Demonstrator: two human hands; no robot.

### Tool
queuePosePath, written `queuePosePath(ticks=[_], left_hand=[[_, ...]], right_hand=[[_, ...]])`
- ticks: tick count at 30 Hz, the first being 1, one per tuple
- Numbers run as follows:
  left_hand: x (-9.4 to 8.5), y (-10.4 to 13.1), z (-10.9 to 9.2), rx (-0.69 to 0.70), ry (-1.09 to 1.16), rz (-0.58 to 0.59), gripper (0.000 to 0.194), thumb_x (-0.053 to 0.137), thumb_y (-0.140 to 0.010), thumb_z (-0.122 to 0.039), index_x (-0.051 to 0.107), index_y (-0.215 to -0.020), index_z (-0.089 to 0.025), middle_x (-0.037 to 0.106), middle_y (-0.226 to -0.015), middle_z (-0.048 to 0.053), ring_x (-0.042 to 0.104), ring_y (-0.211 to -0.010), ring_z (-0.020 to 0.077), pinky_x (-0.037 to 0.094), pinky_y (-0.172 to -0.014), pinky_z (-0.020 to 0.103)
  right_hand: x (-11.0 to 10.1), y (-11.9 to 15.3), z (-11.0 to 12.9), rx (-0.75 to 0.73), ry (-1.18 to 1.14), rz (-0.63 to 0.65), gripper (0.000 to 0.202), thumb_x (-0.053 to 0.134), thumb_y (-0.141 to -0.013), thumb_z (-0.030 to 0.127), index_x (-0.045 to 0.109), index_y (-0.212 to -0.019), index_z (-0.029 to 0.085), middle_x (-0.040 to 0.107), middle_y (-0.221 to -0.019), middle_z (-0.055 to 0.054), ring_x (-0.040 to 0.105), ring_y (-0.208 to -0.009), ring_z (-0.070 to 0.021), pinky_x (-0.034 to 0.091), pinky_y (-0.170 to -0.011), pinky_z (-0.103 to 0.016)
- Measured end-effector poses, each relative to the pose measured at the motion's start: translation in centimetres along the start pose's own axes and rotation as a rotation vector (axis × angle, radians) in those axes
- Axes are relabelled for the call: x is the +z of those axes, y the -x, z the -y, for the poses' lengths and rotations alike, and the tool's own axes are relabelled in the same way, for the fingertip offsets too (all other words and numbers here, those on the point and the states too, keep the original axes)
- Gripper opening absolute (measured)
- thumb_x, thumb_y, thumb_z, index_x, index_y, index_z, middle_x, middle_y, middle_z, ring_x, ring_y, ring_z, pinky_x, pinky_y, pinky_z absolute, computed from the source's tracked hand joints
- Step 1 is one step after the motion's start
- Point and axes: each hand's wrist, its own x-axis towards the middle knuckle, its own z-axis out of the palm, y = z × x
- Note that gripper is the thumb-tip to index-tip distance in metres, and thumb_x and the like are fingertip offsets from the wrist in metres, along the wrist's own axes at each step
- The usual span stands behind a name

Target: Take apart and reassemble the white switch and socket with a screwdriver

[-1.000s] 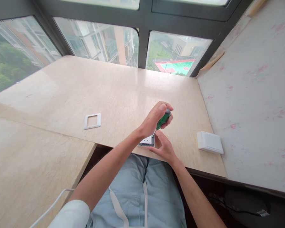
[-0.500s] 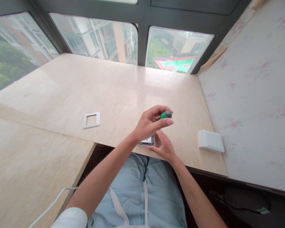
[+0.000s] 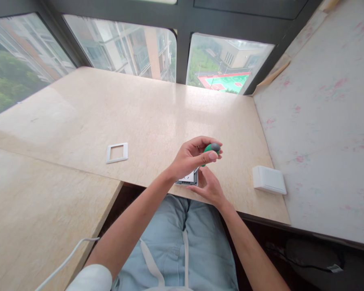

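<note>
My left hand (image 3: pixel 189 157) is wrapped round the green and grey handle of a screwdriver (image 3: pixel 210 150), whose shaft points down toward a wall socket (image 3: pixel 187 178). The socket has a white face in a dark grey frame and lies at the counter's front edge, partly hidden under my left hand. My right hand (image 3: pixel 210 186) grips the socket's right side, with its thumb along the near edge and its fingers behind.
A white rectangular frame (image 3: pixel 117 153) lies on the beige counter (image 3: pixel 145 121) to the left. A white switch box (image 3: pixel 269 180) sits at the right by the flowered wall. A white cable (image 3: pixel 66 260) crosses the lower left surface.
The screwdriver handle has tilted and shifted slightly, and some of its shaft now shows. My left thumb has moved a little to the left on the handle. My right hand stays in place.
</note>
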Motion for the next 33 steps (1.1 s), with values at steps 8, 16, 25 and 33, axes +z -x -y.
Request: queuePosePath(ticks=[8, 16, 25, 33], left_hand=[[0.1, -0.3, -0.3, 0.084, 0.000, -0.183, 0.042, 0.088, -0.071, -0.045, 0.068, -0.098, -0.020, 0.071, -0.090, 0.001, 0.069, -0.083, 0.0131, 0.056, -0.073, 0.025], [-2.0, 0.0, -4.0, 0.257, 0.031, -0.553, 0.035, 0.077, -0.084, -0.050, 0.065, -0.100, -0.021, 0.069, -0.090, -0.001, 0.070, -0.082, 0.0120, 0.055, -0.064, 0.021], [-10.1, 3.5, -2.6, -0.064, 0.063, -0.957, 0.028, 0.078, -0.085, -0.036, 0.059, -0.086, -0.015, 0.066, -0.077, 0.001, 0.066, -0.065, 0.0125, 0.049, -0.051, 0.021], [-12.5, 3.3, 0.8, -0.255, 0.019, -0.949, 0.017, 0.073, -0.083, -0.009, 0.057, -0.087, -0.014, 0.063, -0.078, 0.003, 0.066, -0.069, 0.0142, 0.058, -0.064, 0.030]], right_hand=[[0.1, 0.1, -0.4, -0.007, -0.021, -0.007, 0.085, 0.077, -0.078, 0.055, 0.042, -0.149, 0.025, 0.055, -0.146, -0.015, 0.052, -0.136, -0.0350, 0.044, -0.111, -0.055], [0.2, 0.3, -0.4, 0.000, -0.040, -0.017, 0.086, 0.077, -0.078, 0.056, 0.042, -0.151, 0.026, 0.053, -0.150, -0.014, 0.049, -0.140, -0.0319, 0.039, -0.117, -0.054], [0.7, 0.4, -0.7, 0.036, -0.056, -0.061, 0.086, 0.080, -0.075, 0.056, 0.045, -0.146, 0.023, 0.054, -0.145, -0.017, 0.050, -0.136, -0.0344, 0.041, -0.113, -0.056], [1.2, 0.5, -0.9, 0.017, -0.004, -0.132, 0.079, 0.073, -0.083, 0.053, 0.042, -0.150, 0.025, 0.051, -0.148, -0.017, 0.047, -0.139, -0.0352, 0.041, -0.114, -0.059]])
